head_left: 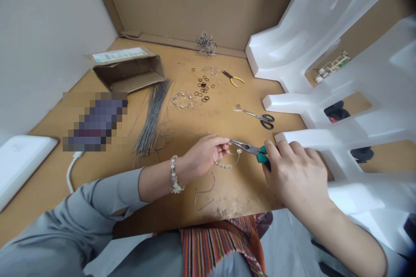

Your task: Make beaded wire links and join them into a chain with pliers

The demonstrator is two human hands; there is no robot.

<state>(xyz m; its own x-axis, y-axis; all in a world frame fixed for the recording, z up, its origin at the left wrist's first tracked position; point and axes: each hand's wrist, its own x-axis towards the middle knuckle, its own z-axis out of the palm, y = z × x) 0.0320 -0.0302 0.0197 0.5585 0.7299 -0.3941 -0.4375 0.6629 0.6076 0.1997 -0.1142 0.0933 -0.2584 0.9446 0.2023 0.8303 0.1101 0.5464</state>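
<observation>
Near the front of the table, my left hand [208,152] pinches a thin wire hoop strung with clear beads [224,165]. The hoop hangs below the fingertips, and a single bead [239,151] sits on its right side. My right hand [297,169] is wrapped around the green handles of long-nose pliers [248,147]. The pliers' tips meet the wire right at my left fingertips; whether the jaws are fully closed on it is too small to tell. Bent wire scraps [204,191] lie on the table below my hands.
A bundle of grey wires [152,121] lies left, beside an open cardboard box [130,71]. Beaded hoops [183,101], dark rings [203,88], yellow-handled pliers [233,78], scissors [260,117] and a wire tangle [206,44] lie beyond my hands. White moulded foam [286,104] stands at the right.
</observation>
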